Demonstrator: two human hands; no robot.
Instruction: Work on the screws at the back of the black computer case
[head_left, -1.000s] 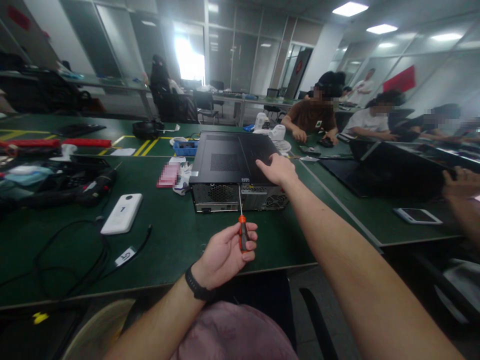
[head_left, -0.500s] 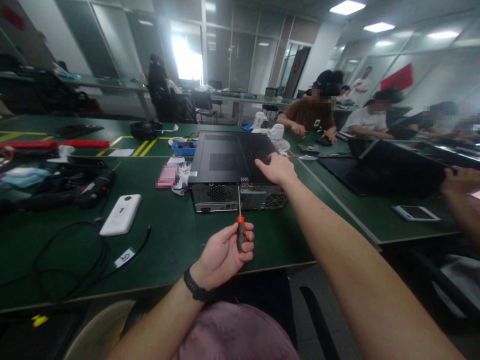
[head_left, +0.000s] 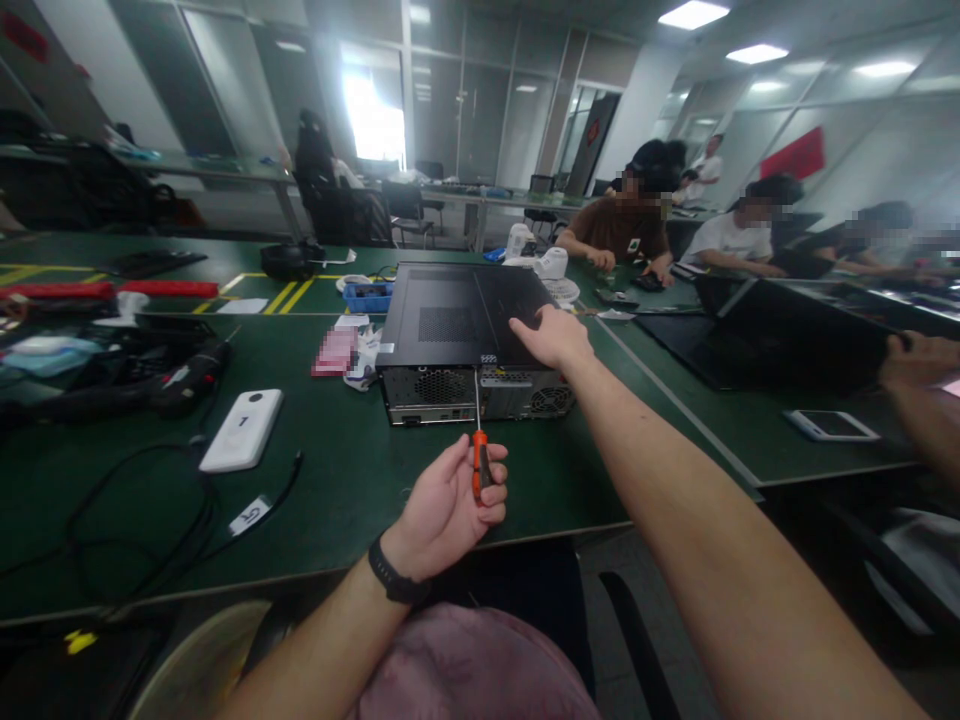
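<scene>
A black desktop computer case (head_left: 450,300) lies flat on the green table, its back panel with vents and ports facing me. My left hand (head_left: 450,495), palm up, is closed around the orange and dark grey handle of a screwdriver (head_left: 480,465). The thin metal shaft points away from me, and its tip meets the upper edge of the back panel near the middle. My right hand (head_left: 555,340) rests on the right side of the case's top, thumb apart from the fingers. The fingertips are partly hidden behind the hand.
Left of the case lie a white power bank (head_left: 241,430), a black cable (head_left: 217,535), a power drill (head_left: 180,385) and a blue tray (head_left: 369,296). A phone (head_left: 832,426) lies at the right. Co-workers sit along the right side; another person's hand (head_left: 919,360) holds a dark panel.
The screwdriver handle has turned in my left hand, showing more orange, and my thumb has shifted slightly. My right hand and the case stay in place.
</scene>
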